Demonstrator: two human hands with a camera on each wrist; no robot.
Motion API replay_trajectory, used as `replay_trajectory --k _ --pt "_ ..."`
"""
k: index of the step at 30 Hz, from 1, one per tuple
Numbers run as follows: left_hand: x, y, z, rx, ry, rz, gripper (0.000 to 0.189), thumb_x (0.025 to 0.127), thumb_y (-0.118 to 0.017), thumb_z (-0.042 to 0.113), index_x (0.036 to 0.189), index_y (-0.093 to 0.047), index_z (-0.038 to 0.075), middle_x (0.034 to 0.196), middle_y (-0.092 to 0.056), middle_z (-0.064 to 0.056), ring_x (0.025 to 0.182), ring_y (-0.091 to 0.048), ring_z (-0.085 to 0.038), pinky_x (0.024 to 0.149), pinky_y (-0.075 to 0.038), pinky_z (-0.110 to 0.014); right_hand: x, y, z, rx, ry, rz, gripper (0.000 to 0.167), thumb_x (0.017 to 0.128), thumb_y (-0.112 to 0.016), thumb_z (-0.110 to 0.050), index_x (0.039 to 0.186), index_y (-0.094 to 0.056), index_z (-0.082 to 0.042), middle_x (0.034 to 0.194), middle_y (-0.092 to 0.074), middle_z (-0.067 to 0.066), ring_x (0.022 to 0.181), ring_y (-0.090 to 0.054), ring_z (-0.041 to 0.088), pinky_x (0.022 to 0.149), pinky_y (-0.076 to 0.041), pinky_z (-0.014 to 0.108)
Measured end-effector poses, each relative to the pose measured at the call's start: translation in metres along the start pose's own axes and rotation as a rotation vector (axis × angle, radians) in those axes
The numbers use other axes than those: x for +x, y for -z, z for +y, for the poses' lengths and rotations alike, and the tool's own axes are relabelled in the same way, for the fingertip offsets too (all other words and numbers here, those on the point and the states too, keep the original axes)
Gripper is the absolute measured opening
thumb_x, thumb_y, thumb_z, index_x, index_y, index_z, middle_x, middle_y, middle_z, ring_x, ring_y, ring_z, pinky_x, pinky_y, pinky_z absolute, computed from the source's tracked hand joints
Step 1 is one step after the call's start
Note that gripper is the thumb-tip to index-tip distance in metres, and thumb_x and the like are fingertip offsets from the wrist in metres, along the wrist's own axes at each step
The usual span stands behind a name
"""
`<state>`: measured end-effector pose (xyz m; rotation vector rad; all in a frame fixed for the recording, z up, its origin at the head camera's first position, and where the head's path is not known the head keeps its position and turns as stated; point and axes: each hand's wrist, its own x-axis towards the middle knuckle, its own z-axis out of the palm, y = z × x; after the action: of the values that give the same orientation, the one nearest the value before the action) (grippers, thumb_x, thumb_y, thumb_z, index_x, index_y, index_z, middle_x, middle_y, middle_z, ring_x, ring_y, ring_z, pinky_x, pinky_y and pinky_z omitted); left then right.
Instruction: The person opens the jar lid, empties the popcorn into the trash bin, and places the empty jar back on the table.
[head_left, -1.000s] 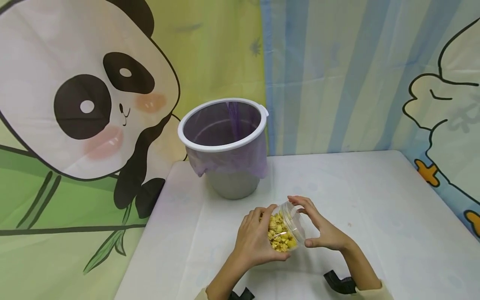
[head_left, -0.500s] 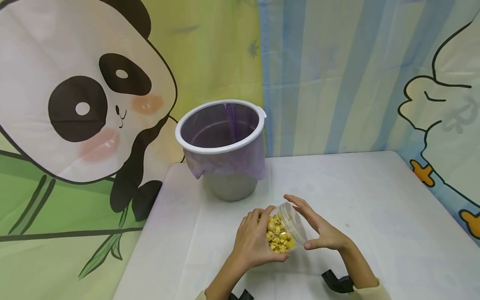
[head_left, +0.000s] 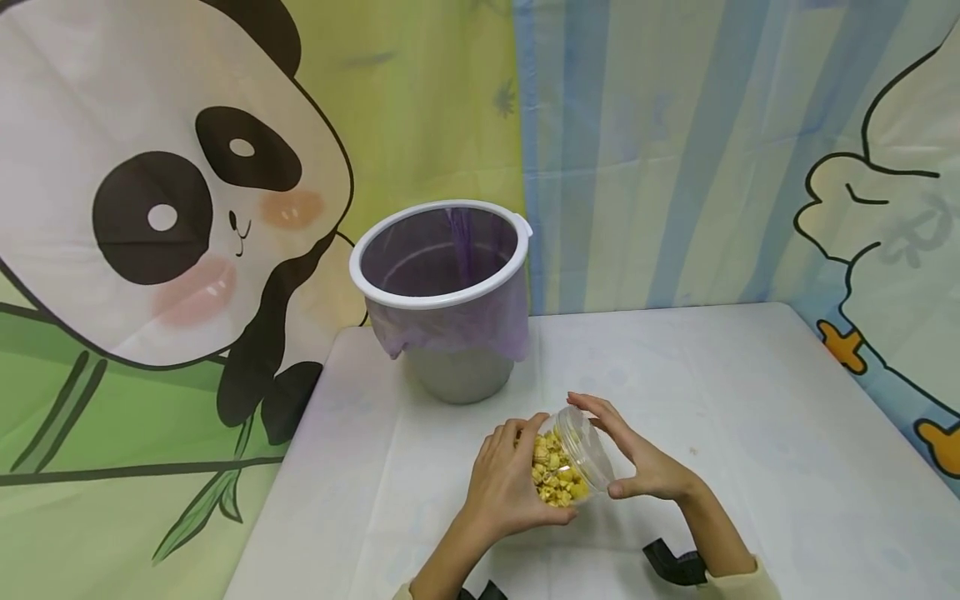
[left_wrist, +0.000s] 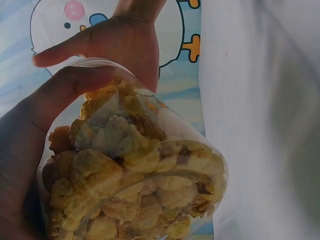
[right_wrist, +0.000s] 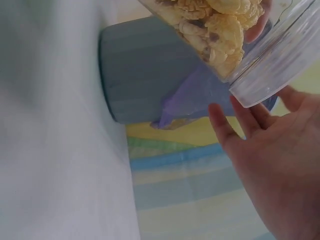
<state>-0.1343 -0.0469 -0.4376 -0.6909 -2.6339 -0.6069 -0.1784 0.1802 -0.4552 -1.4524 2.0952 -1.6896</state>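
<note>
My left hand grips a clear plastic jar of yellow popcorn, held tilted above the table with its capped end facing right. A clear screw lid sits on that end. Around the lid, my right hand is spread, thumb near the lower edge and fingers by the upper edge, with a gap before the palm. In the right wrist view the fingers look fairly straight close to the lid's rim; contact is hard to tell. The left wrist view shows the jar's base and popcorn through the plastic.
A grey bin with a white rim and purple liner stands at the back left of the white table. Printed curtains with a panda and a white cartoon figure hang behind and beside the table.
The right fingers have loosened slightly from the lid, widening the gap. The left hand and jar keep nearly the same pose; the head view shifts a little.
</note>
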Motion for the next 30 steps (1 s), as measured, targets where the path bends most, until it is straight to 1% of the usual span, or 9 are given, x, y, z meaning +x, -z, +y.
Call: replay_trajectory --k 3,6,8,12,13,15,19,25,30 --pt "0.000 0.001 0.000 -0.003 0.003 -0.006 0.113 0.043 -0.077 0.066 0.137 -0.037 0.019 0.108 -0.049 0.000 0.092 -0.050 -0.014 0.080 -0.044 -0.032 -0.002 -0.001 -0.001 -0.016 -0.078 0.029 0.094 0.077 -0.071 -0.031 0.147 -0.014 -0.003 0.147 -0.020 0.013 0.132 -0.021 0.030 0.103 -0.026 0.040" --pt "0.000 0.002 0.000 -0.001 0.005 -0.018 0.113 0.044 -0.077 0.067 0.138 -0.035 0.019 0.109 -0.049 0.000 0.093 -0.050 -0.014 0.081 -0.044 -0.031 -0.003 -0.002 0.000 -0.009 -0.073 0.033 0.098 0.069 -0.075 -0.012 0.146 -0.016 -0.002 0.146 -0.021 0.014 0.130 -0.023 0.032 0.101 -0.028 0.036" --pt "0.000 0.002 0.001 -0.001 0.005 -0.026 0.113 0.044 -0.077 0.067 0.138 -0.035 0.019 0.109 -0.049 0.000 0.093 -0.050 -0.014 0.081 -0.044 -0.032 -0.003 -0.001 0.000 0.003 -0.042 0.023 0.100 0.065 -0.074 -0.005 0.145 -0.015 0.002 0.146 -0.019 0.018 0.132 -0.021 0.032 0.102 -0.027 0.041" --pt "0.000 0.003 0.001 -0.009 0.001 -0.034 0.113 0.044 -0.078 0.065 0.138 -0.036 0.018 0.109 -0.049 0.000 0.091 -0.050 -0.014 0.080 -0.044 -0.031 -0.003 0.002 0.003 0.022 0.058 -0.015 0.099 0.061 -0.071 -0.001 0.142 -0.014 0.010 0.145 -0.014 0.027 0.135 -0.013 0.031 0.097 -0.019 0.064" --pt "0.000 0.003 0.001 -0.010 -0.001 -0.036 0.113 0.044 -0.079 0.065 0.138 -0.037 0.018 0.108 -0.049 0.000 0.091 -0.050 -0.014 0.079 -0.044 -0.031 -0.002 0.003 0.004 0.019 0.085 -0.026 0.098 0.061 -0.070 -0.001 0.141 -0.015 0.012 0.145 -0.014 0.028 0.136 -0.011 0.032 0.098 -0.018 0.064" --pt "0.000 0.003 0.001 -0.013 -0.005 -0.034 0.112 0.044 -0.079 0.064 0.137 -0.037 0.017 0.108 -0.049 0.000 0.091 -0.050 -0.014 0.078 -0.044 -0.031 -0.001 0.004 0.006 0.004 0.140 -0.044 0.095 0.061 -0.067 -0.003 0.139 -0.016 0.015 0.144 -0.014 0.030 0.136 -0.009 0.034 0.103 -0.016 0.058" --pt "-0.001 0.004 0.002 -0.004 -0.005 -0.033 0.112 0.044 -0.078 0.065 0.137 -0.037 0.018 0.108 -0.049 0.000 0.091 -0.050 -0.014 0.079 -0.044 -0.030 0.001 0.005 0.003 -0.022 0.192 -0.064 0.092 0.060 -0.063 -0.004 0.137 -0.018 0.016 0.145 -0.015 0.028 0.136 -0.008 0.036 0.108 -0.015 0.033" --pt "-0.002 0.004 0.001 -0.001 0.003 -0.037 0.113 0.044 -0.078 0.066 0.137 -0.038 0.018 0.108 -0.049 0.001 0.092 -0.050 -0.014 0.080 -0.044 -0.032 -0.001 0.010 0.000 -0.027 0.193 -0.058 0.093 0.059 -0.063 -0.001 0.137 -0.017 0.016 0.145 -0.015 0.028 0.136 -0.007 0.036 0.108 -0.014 0.030" --pt "-0.003 0.004 0.001 0.000 0.020 -0.039 0.113 0.043 -0.078 0.066 0.137 -0.037 0.020 0.107 -0.048 0.001 0.092 -0.050 -0.013 0.081 -0.044 -0.032 -0.014 0.023 0.000 -0.100 0.091 0.067 0.097 0.060 -0.072 0.002 0.139 -0.017 0.014 0.144 -0.017 0.028 0.135 -0.012 0.031 0.105 -0.019 0.025"
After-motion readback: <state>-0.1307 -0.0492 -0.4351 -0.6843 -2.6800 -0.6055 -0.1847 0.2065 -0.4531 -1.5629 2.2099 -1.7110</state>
